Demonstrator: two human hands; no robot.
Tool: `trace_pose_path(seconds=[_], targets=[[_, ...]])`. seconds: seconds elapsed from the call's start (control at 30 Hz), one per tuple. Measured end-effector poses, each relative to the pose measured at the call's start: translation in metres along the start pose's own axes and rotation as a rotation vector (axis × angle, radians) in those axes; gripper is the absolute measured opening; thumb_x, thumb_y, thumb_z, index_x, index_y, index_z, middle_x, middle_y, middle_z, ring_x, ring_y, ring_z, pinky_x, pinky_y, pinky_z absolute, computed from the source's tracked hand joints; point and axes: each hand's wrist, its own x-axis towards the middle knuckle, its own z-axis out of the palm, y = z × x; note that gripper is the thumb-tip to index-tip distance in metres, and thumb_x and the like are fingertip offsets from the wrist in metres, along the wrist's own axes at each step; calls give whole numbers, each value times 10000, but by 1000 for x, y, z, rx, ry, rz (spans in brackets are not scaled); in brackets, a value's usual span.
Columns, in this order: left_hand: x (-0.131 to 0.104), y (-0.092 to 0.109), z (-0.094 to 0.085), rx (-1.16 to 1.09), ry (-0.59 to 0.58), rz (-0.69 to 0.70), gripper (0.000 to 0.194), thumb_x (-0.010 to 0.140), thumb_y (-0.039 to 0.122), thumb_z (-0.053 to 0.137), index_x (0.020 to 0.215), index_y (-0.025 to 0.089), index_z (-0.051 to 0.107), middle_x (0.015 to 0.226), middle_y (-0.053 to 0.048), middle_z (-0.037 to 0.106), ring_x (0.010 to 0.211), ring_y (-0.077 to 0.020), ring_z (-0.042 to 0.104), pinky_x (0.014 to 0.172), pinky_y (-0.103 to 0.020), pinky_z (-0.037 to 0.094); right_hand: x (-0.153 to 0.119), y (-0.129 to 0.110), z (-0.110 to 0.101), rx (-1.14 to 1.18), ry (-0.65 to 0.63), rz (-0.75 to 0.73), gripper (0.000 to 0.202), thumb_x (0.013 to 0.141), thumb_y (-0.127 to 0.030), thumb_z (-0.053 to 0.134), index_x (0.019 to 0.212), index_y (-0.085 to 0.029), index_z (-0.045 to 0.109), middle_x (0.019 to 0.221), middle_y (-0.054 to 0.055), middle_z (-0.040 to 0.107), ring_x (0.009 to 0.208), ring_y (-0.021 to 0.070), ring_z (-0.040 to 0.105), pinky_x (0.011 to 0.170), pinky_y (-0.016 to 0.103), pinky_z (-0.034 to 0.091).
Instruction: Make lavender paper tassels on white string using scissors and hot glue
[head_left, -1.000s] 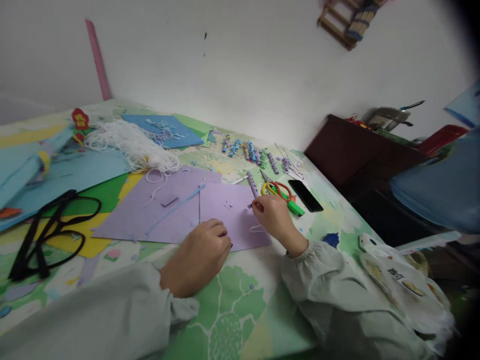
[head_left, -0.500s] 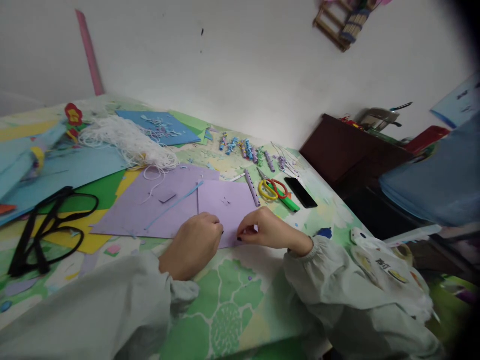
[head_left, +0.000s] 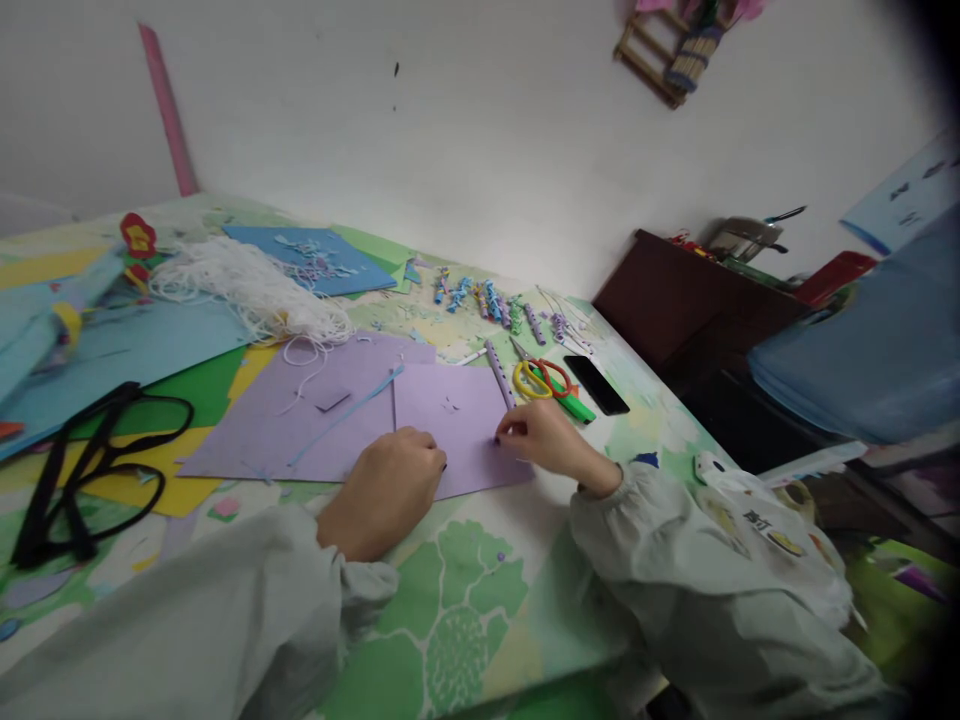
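Observation:
A light purple sheet of paper (head_left: 476,405) lies before me, partly over a larger purple sheet (head_left: 247,430). A few dark purple snippets (head_left: 450,404) rest on it. My left hand (head_left: 394,490) is curled closed on the lower left of the sheet, its fingertips turned under and hidden. Over the right side of the sheet, my right hand (head_left: 541,438) has thumb and fingers pinched together; anything between them is too small to see. Just beyond that hand lie a dotted purple paper tube (head_left: 500,373) and scissors (head_left: 541,378) with yellow and red handles.
A green cutter (head_left: 574,405) and a black phone (head_left: 596,384) lie at right. Several small decorated rolls (head_left: 491,300) stand farther back. White string (head_left: 247,290), black glasses (head_left: 94,470) and a blue sheet with scraps (head_left: 360,275) are to the left. A wall closes the back.
My right hand has risen from the sheet's lower edge and moved slightly right and farther in, uncovering the lower right corner. My left hand has stayed in place.

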Motion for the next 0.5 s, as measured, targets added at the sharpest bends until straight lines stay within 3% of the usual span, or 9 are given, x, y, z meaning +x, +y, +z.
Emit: trace_pose_path(seconds=[0.1,0.17,0.27,0.4,0.5], targets=[[0,1,0,10,-4,-6,314,902,166,436,853,160,746,872,-116,708,884,-234,636,782,-333,478,-14,-27,-1,70,-182,-116,129,698,-88,674,755,-148,773,568,-26,645,523,70,530,543,177,383],[0,0,-2,27,-5,-23,304,895,160,441,845,168,741,865,-107,706,865,-230,636,777,-330,475,-8,-36,-8,98,-255,-157,117,724,-133,690,796,-156,779,588,-32,658,537,65,541,539,162,392],[2,-7,-12,88,11,-85,289,883,135,433,878,154,721,914,-122,698,901,-253,626,809,-357,464,24,-33,-20,76,-278,-160,102,755,-181,702,813,-142,777,632,-20,674,578,70,553,548,163,401],[5,-33,-30,234,73,-311,352,849,42,343,998,73,660,1049,-208,646,1026,-348,570,855,-452,443,80,-12,-27,-41,-258,-112,127,776,-155,697,887,-134,756,702,1,684,638,99,595,597,194,451],[4,-63,-37,278,100,-497,360,860,77,307,999,8,631,1043,-288,602,1047,-438,538,799,-521,453,107,3,-28,-163,-184,-66,235,847,-213,672,1072,-142,669,979,52,685,852,164,645,770,312,527]])
